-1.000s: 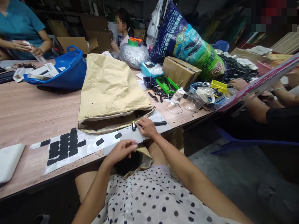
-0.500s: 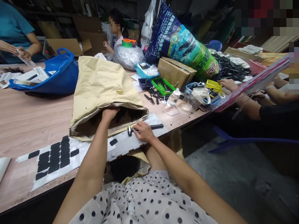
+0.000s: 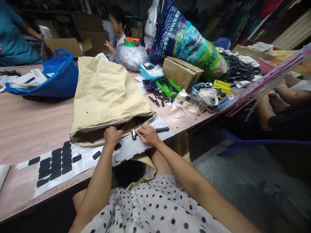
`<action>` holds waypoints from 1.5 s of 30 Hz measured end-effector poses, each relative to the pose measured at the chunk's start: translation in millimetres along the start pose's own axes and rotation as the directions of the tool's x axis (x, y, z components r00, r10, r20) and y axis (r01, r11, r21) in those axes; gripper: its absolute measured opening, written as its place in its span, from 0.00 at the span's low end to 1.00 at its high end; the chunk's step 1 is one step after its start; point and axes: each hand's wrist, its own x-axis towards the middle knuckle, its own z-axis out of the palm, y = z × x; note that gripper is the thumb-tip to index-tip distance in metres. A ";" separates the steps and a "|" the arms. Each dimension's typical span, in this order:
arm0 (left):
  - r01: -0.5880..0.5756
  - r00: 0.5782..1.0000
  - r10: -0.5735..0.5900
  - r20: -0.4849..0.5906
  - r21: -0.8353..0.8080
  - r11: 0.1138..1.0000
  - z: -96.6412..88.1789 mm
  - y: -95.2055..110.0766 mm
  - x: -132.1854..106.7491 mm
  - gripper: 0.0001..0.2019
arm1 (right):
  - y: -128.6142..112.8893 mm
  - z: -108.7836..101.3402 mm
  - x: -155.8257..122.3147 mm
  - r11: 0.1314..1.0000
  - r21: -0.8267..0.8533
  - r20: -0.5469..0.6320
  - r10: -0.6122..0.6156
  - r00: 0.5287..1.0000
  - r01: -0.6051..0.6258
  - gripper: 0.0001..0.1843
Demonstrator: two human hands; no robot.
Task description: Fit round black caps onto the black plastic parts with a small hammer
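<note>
My left hand [image 3: 112, 135] is closed at the open mouth of a tan paper sack [image 3: 107, 94] lying on the wooden table [image 3: 31, 126]; what its fingers hold is hidden. My right hand [image 3: 148, 134] rests curled on a small hammer [image 3: 148, 131] with a black handle, which lies on a long white strip [image 3: 136, 145] at the table's near edge. Black pads [image 3: 57, 161] sit on a white backing sheet to the left of my hands.
A blue basket [image 3: 60, 77] with white papers stands at the back left. Behind the sack are a clear bag, a cardboard box [image 3: 182, 72], a big printed sack [image 3: 187, 42], a green tray [image 3: 167, 87] and small tools. Other people work at the far left, the back and the right.
My left hand went from the table's edge into the sack's mouth, then drew back to its lip, closed. My right hand stayed on the hammer.
</note>
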 end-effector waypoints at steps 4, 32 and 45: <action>-0.241 0.969 0.245 -0.040 0.079 0.967 -18.3 -13.7 -39.0 0.13 | 1.6 1.8 0.2 1.000 0.000 0.000 0.001 1.000 -0.001 0.11; -0.314 0.941 0.329 0.083 -0.151 0.937 -4.8 -28.4 -71.8 0.06 | -53.9 -3.9 -14.0 0.966 0.256 -0.081 -0.020 0.997 0.040 0.14; -0.326 0.939 0.336 0.078 -0.117 0.938 -3.3 -25.1 -71.4 0.07 | -64.0 1.8 -19.4 0.984 0.173 0.016 0.050 0.999 -0.052 0.13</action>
